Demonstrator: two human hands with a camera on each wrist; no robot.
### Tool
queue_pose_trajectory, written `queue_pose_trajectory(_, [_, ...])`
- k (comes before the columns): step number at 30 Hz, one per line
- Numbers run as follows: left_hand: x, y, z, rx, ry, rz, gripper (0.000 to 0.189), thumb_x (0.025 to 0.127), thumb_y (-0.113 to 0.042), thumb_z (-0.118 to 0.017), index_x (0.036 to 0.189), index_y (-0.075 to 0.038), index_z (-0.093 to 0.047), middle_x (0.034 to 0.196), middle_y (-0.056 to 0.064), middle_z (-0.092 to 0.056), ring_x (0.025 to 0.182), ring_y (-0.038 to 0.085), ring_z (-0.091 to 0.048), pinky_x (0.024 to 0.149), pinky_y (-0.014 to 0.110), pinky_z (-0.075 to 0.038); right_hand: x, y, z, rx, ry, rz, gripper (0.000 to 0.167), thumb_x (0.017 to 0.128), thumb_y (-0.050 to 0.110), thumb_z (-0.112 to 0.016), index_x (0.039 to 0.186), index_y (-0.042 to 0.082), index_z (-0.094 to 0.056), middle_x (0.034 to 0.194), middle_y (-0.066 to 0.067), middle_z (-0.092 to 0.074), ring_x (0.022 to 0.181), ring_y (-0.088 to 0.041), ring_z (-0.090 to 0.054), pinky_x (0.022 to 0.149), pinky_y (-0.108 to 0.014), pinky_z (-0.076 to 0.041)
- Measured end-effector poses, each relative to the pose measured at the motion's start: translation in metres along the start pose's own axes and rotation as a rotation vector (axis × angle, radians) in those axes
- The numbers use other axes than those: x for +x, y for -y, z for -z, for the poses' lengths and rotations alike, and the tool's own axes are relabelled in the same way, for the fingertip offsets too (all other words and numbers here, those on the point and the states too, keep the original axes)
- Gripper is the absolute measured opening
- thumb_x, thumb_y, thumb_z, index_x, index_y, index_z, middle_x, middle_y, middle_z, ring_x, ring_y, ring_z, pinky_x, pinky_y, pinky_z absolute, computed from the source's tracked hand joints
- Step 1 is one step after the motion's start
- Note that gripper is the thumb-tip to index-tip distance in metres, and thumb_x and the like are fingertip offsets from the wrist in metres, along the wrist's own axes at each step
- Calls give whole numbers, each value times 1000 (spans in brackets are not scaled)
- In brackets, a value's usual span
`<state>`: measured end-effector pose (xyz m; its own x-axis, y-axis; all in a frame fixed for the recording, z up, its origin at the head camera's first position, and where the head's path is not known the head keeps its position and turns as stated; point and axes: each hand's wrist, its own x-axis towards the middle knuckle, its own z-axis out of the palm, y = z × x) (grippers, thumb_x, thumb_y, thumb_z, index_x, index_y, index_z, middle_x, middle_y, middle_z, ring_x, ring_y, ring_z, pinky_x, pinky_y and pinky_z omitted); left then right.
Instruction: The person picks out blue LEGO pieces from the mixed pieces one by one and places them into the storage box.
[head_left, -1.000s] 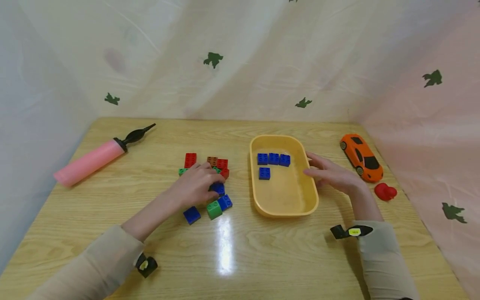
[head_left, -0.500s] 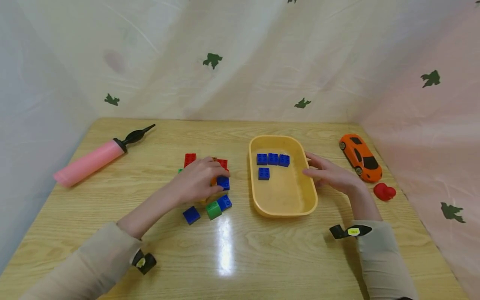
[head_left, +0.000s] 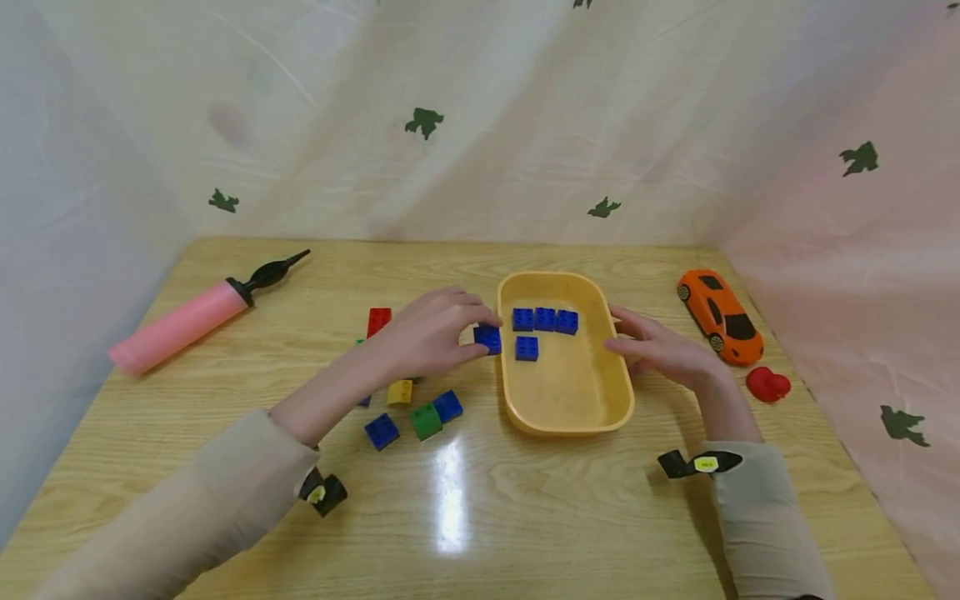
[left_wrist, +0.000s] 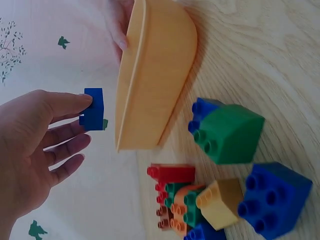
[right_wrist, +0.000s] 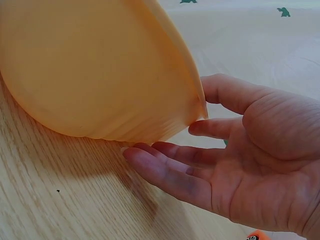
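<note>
My left hand pinches a blue toy brick between thumb and fingers at the left rim of the yellow plastic tray. In the left wrist view the held brick is raised above the table, its studs facing the palm. Several blue bricks sit inside the tray at its back left. My right hand holds the tray's right side, thumb at the rim and fingers along the outer wall. Part of the brick pile is hidden under my left hand and forearm.
Left of the tray lie a green brick, blue bricks, a yellow brick and a red brick. A pink hand pump lies far left. An orange toy car and a small red toy stand right.
My left hand has picked a blue brick out of the pile and carried it right to the tray's left rim. My right hand stays on the tray.
</note>
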<state>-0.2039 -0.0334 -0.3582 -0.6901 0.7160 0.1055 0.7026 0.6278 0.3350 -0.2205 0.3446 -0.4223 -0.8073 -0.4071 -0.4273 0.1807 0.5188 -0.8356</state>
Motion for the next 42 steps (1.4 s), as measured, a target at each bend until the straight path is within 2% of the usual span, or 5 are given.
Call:
queue_pose_trajectory(13, [50, -20, -14, -19, 17, -54, 38, 96, -28, -73, 132, -15, -71, 133, 3, -71, 130, 23, -63, 127, 45, -32, 0, -2, 0, 8, 1, 12, 73, 106, 31, -56, 167, 29, -15, 171, -17, -20, 137, -40, -53, 102, -51, -56])
queue_pose_trajectory(20, [72, -26, -24, -15, 40, -43, 40, 97, -31, -71, 135, -19, -69, 135, 3, -70, 131, 24, -59, 119, 41, -42, 1, 1, -1, -4, 4, 7, 73, 106, 34, -56, 166, 31, -14, 172, -16, -19, 142, -43, -48, 106, -56, -53])
queue_pose_trajectory(27, [91, -25, -39, -1, 48, -52, 40, 97, -31, -72, 136, -19, -68, 134, 3, -70, 128, 22, -61, 117, 39, -43, 1, 1, 0, 8, 8, 23, 73, 106, 33, -56, 166, 31, -15, 171, -16, -21, 139, -41, -52, 105, -54, -54])
queue_pose_trajectory(35, [104, -25, -58, 64, 90, -43, 37, 97, -28, -72, 133, -20, -69, 134, 3, -69, 124, 25, -59, 109, 39, -48, 2, -3, 2, 32, 22, 37, 72, 107, 31, -55, 166, 29, -16, 170, -17, -23, 137, -38, -54, 102, -52, -56])
queue_pose_trajectory(42, [106, -26, -72, 124, 142, 6, 35, 99, -32, -69, 133, -25, -69, 140, 1, -66, 128, 24, -55, 113, 44, -44, 2, -4, 2, 23, 16, 27, 72, 107, 31, -55, 166, 29, -15, 170, -17, -23, 137, -39, -55, 102, -50, -56])
